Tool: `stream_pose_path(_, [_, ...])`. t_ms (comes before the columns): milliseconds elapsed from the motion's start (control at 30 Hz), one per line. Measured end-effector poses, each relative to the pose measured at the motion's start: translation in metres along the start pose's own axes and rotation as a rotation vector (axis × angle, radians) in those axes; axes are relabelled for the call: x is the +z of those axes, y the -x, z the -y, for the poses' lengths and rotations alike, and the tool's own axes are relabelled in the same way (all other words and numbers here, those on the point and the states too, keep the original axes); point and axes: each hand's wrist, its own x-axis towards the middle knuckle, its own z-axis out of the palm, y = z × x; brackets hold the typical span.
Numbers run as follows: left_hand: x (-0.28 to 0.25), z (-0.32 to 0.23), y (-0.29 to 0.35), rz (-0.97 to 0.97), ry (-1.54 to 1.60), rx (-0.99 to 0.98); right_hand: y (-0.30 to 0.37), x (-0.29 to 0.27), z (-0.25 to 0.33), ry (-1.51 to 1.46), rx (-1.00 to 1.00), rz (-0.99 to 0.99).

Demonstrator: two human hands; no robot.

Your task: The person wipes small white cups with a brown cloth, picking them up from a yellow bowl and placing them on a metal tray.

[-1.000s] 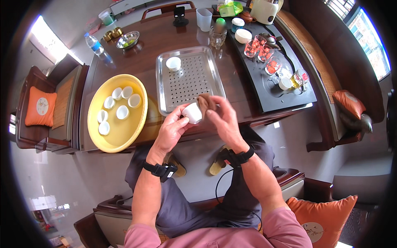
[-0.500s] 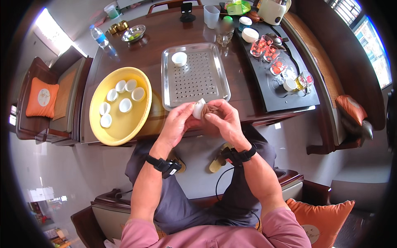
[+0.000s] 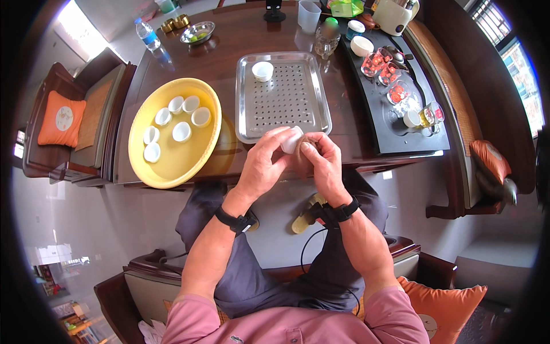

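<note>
Just past the table's front edge, my left hand (image 3: 264, 162) grips a small white cup (image 3: 292, 140) between thumb and fingers. My right hand (image 3: 324, 163) is closed on a brown cloth (image 3: 301, 163) and presses it against the cup's right side. Behind them lies a perforated steel tray (image 3: 243, 106), with one white cup (image 3: 263, 71) standing near its far left corner. To the left, a yellow basin (image 3: 177, 166) holds several white cups (image 3: 181, 132).
On the right, a black tea tray (image 3: 395, 140) bears red-patterned glasses (image 3: 397, 93), a white bowl (image 3: 361, 46) and a kettle (image 3: 394, 16). A water bottle (image 3: 148, 35) and a metal dish (image 3: 197, 33) stand at the back left; a clear pitcher (image 3: 309, 17) is farther back.
The cup has turned in my left hand, and the cloth now hangs lower beside it. Both hands sit slightly farther right and higher in view; the whole view has shifted too.
</note>
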Motion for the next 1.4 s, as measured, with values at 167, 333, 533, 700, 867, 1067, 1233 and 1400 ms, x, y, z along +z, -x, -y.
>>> stream_pose_path(167, [-0.015,0.001,-0.006,0.19,0.425,-0.461,0.0,0.001,-0.005,0.009,-0.115,0.009])
stream_pose_path(333, [-0.005,-0.001,-0.003,0.05,0.335,-0.273,0.003,0.001,-0.004,0.085,-0.117,0.032])
stream_pose_path(533, [-0.003,-0.004,0.0,0.032,0.349,-0.261,0.002,0.002,-0.003,0.053,-0.123,0.011])
stream_pose_path(700, [-0.011,0.008,-0.005,0.091,0.608,-0.485,0.004,0.003,-0.003,0.076,-0.117,0.029])
stream_pose_path(867, [-0.01,0.005,-0.004,0.085,0.362,-0.306,0.005,0.002,-0.007,0.15,-0.119,0.051])
stream_pose_path(1067, [-0.013,0.007,-0.005,0.067,0.657,-0.54,0.003,0.006,-0.001,0.08,-0.146,0.026])
stream_pose_path(1233, [-0.011,-0.001,-0.005,0.05,0.667,-0.517,0.007,0.005,0.0,0.248,-0.127,0.083])
stream_pose_path(1400, [-0.009,0.002,-0.003,-0.003,0.542,-0.416,0.007,0.01,-0.002,0.386,-0.238,0.106])
